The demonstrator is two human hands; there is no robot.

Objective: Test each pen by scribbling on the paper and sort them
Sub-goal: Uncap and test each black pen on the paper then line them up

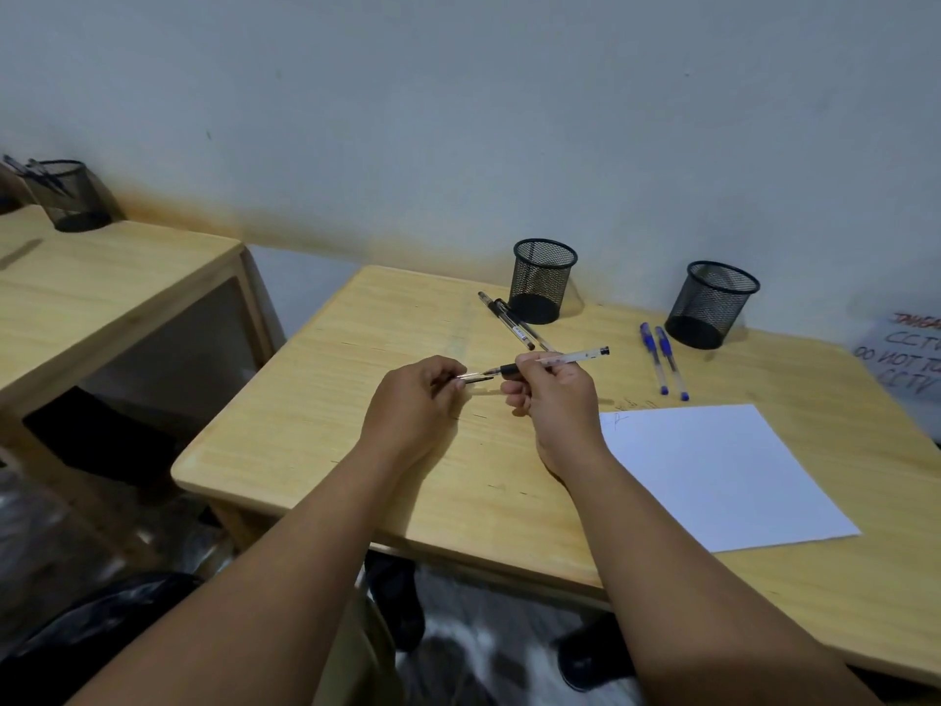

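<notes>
My right hand (552,394) grips a clear pen with black ink (575,357), its tip pointing left. My left hand (417,400) pinches the pen's cap (476,377) just off the tip, a small gap between them, both held above the wooden table (356,425). A white sheet of paper (723,476) lies to the right with a faint scribble at its top left corner. Two black pens (509,321) rest beside the left mesh cup (542,280). Two blue pens (662,361) lie near the right mesh cup (710,304).
A handwritten paper sign (906,359) lies at the table's far right edge. A second wooden table (102,287) stands to the left and carries another mesh cup (66,196) holding pens. The wall runs just behind the cups.
</notes>
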